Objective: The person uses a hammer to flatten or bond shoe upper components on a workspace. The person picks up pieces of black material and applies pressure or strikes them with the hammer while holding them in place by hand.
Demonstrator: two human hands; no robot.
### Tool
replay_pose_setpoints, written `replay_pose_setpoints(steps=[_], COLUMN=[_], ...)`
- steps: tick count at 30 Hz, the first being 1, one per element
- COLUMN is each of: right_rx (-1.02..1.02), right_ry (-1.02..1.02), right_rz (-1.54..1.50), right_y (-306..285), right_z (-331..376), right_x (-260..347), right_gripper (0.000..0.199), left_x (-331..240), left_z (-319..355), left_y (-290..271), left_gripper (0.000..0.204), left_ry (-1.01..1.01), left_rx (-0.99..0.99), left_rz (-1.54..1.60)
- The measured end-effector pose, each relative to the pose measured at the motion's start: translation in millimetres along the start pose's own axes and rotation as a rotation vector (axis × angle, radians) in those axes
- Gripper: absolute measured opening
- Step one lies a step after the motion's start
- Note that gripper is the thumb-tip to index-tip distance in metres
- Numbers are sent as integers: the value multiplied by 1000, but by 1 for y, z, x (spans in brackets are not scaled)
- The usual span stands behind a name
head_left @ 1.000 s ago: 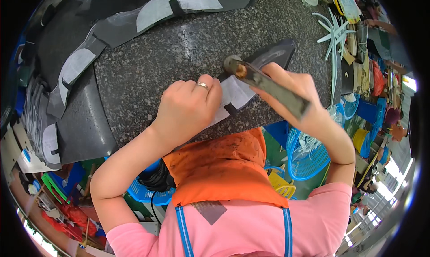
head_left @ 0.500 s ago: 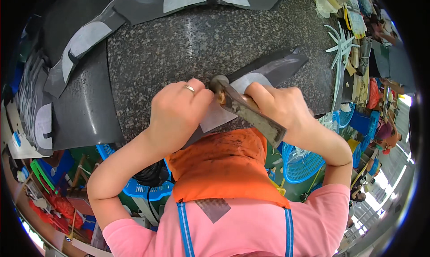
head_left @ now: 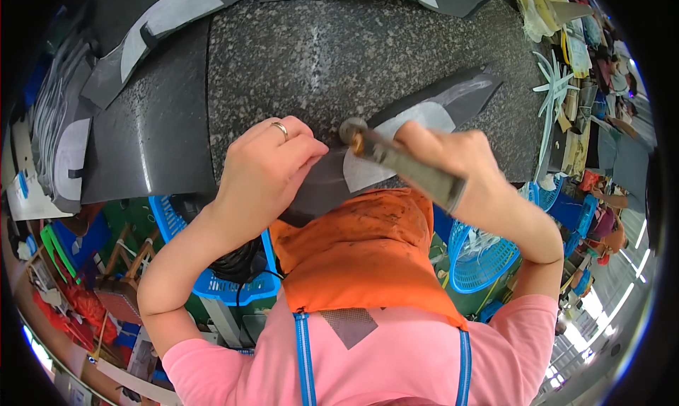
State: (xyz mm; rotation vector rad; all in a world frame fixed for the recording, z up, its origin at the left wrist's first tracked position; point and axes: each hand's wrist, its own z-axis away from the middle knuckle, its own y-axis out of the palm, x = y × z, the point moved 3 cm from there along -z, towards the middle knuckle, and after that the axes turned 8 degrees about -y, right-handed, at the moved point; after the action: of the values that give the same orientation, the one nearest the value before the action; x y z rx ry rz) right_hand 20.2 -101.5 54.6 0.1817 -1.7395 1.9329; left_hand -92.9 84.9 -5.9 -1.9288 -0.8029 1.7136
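Note:
My right hand [head_left: 456, 162] is closed around a hammer [head_left: 414, 169] with a worn metal head and a rounded end. That rounded end hovers over or touches the work; I cannot tell which. Beneath it lies a long dark-grey sheet piece [head_left: 463, 95] with a pale grey half-round patch [head_left: 364, 172], partly covered by the hammer and my right hand. To the left, my left hand [head_left: 265, 172] is closed, its thumb and fingertips together above the left part of the piece. Whatever those fingers pinch, if anything, is hidden.
The speckled stone slab [head_left: 297, 66] forms the work surface. Similar dark pieces with pale patches [head_left: 166, 20] lie along its far and left sides. Pale strips [head_left: 555, 84] hang at the right. Blue baskets [head_left: 481, 261] stand below, and my orange apron [head_left: 361, 264] meets the near edge.
My left hand has drawn left, away from the hammer head, uncovering more of the pale patch. The hammer and right hand have shifted slightly. The whole view has moved a little.

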Motion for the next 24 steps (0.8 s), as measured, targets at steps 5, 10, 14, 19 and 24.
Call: replay_pose_setpoints(steps=[5,10,14,19,24], right_rx=[31,20,-17,-81,-190], right_ry=[-63,-128,-68,-125,-148], right_rz=[54,46,-66,-70,-97], right_y=[12,14,19,19,16], right_z=[-4,-13,-14,-23,-27], right_x=[12,22,16,24,31], right_gripper=[26,25,25,28,32], left_x=[-7,-6,2,-1,-18], left_z=[12,21,37,53,52], left_y=[-1,-7,-13,-6,0], left_gripper=[13,16,22,27,24], left_ry=[175,110,-41,70,266], left_rx=[-68,-97,-214,-326,-207], left_rz=[-236,-247,-240,-329,-579])
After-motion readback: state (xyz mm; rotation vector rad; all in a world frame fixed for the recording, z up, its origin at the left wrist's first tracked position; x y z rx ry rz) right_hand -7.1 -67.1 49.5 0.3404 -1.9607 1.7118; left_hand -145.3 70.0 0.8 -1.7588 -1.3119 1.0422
